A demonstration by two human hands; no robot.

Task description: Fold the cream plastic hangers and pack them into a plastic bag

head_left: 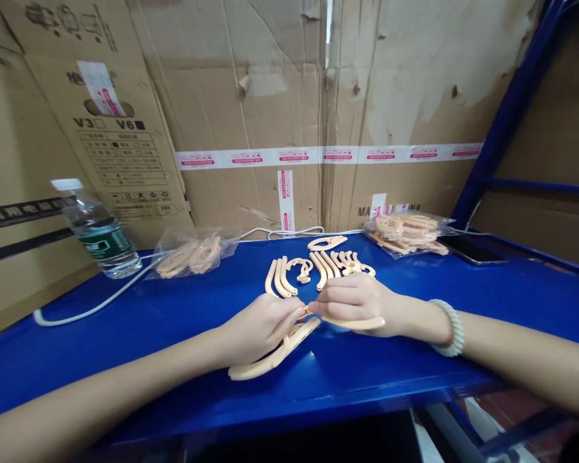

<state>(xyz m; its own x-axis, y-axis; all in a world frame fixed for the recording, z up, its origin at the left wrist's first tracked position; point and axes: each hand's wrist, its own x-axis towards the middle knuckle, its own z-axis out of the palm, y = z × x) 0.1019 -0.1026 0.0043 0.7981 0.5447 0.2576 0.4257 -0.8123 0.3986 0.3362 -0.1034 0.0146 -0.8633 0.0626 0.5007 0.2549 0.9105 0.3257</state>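
My left hand [265,328] is closed, its fingers wrapped round a long curved beige plastic piece [255,369] shaped like a hanger arm. Across the gap, my right hand [354,297] grips another curved beige arm [361,323], which sticks out below its fingers towards the wrist. The two hands' fingertips nearly meet over a small beige part [307,310]; whether it joins the arms is hidden by the fingers. Just behind the hands lie several loose curved arms [280,276] in a row, with more arms [322,267] to their right and small hook-shaped parts [302,270] between.
A beige looped piece [327,243] lies at the back. Clear bags of beige parts sit left [193,256] and right [408,231]. A phone [473,251], a water bottle [99,231] and a white cable [96,302] rest on the blue table [183,399]. Cardboard [251,96] stands behind.
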